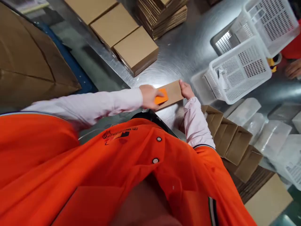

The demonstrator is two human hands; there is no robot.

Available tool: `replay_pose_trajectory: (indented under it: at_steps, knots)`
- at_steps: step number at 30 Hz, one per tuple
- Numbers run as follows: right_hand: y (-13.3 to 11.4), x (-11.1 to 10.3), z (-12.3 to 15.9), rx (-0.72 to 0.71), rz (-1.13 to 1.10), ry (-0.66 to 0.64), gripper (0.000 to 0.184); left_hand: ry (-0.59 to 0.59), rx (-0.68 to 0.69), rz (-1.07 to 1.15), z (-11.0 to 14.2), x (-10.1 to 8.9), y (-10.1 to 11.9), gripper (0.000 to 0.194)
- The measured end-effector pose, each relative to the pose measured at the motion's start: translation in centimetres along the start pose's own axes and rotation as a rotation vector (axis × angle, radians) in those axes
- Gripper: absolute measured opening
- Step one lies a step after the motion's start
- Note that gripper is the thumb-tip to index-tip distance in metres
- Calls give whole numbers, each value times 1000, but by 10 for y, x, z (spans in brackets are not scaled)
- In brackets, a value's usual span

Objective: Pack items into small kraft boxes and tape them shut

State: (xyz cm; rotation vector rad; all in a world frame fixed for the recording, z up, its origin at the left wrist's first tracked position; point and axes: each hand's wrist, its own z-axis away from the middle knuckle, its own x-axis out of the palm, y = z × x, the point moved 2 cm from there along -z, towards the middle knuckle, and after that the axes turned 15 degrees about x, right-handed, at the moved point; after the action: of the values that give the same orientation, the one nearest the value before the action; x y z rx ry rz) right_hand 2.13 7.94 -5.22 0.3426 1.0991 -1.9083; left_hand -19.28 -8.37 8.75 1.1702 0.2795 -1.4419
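A small closed cardboard box (pixel 173 91) sits slantwise at the near edge of the metal table. My right hand (pixel 187 90) grips its far right end, thumb near the top corner. At its other end is my left hand (pixel 149 96), with fingers over a flat orange piece (pixel 161 96) that lies against the box top. Whether this piece is a label or a card, I cannot tell. Part of it is hidden under my fingers.
Closed cardboard boxes (pixel 135 50) stand in a row along the table edge, beside stacked flat cardboard (pixel 162 17). White perforated baskets (pixel 242 70) are at the right. Open cartons (pixel 235 141) and clear plastic containers (pixel 272 138) stand nearer me. Another person's hand (pixel 293 69) shows at the right edge.
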Motion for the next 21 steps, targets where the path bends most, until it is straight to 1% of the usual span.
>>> replay_pose_trajectory:
  at_steps: [2,3,4,5,6,7,8,10,12,14,17,18,19,21]
  knots:
    - [-1,-4,0,-7,31,-9,70,-45,-101,-2,53,30,-20,78]
    - [-2,-5,0,-9,44,-10,71,-106,-173,-6,74,47,-29,74]
    - [-3,-6,1,-6,53,-7,72,-138,-231,1,89,62,-36,74]
    - [-4,-6,2,0,60,-1,74,-155,-265,8,97,75,-41,73]
    - [-4,-7,2,7,66,7,76,-155,-275,21,96,83,-44,72]
    - [-5,-7,3,12,71,17,78,-138,-258,37,89,88,-45,73]
    - [-5,-7,3,13,79,24,80,-114,-225,52,77,90,-44,73]
    - [-6,-8,4,6,104,26,83,-84,-155,81,46,88,-40,72]
    - [-7,-8,3,3,129,16,82,-71,-121,83,18,85,-31,70]
    - [-8,-9,3,0,147,18,79,-74,-113,65,1,87,-22,62]
    - [-11,-11,7,4,151,29,80,-69,-100,36,-14,94,-11,49]
    - [-12,-12,10,42,140,15,79,-64,-114,58,-17,94,-10,47]
    - [-13,-12,15,111,119,-19,76,-61,-145,123,-19,93,-12,47]
    - [-14,-10,27,312,61,-164,68,-76,-210,360,-19,88,-19,51]
